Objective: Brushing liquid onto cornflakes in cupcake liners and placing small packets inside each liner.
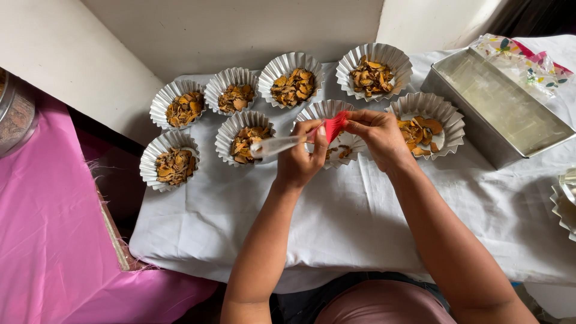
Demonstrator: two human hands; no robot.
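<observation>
My left hand (301,157) grips a small spatula (282,144) with a clear handle pointing left and a red blade (334,125). My right hand (378,135) pinches the red blade with its fingertips. Both hands hover over a fluted foil cup (326,110) in the front row, which holds a few orange-brown dried pieces. Several more foil cups, such as the cup (372,71) at the back right, lie about it in two rows on a white cloth (354,222), each with the same orange-brown pieces.
A rectangular metal tray (503,108) with a pale filling stands at the right, a patterned plastic bag (528,63) behind it. Another foil cup's edge (564,207) shows at far right. A pink cloth (48,228) covers the surface at left, a metal sieve (15,117) on it.
</observation>
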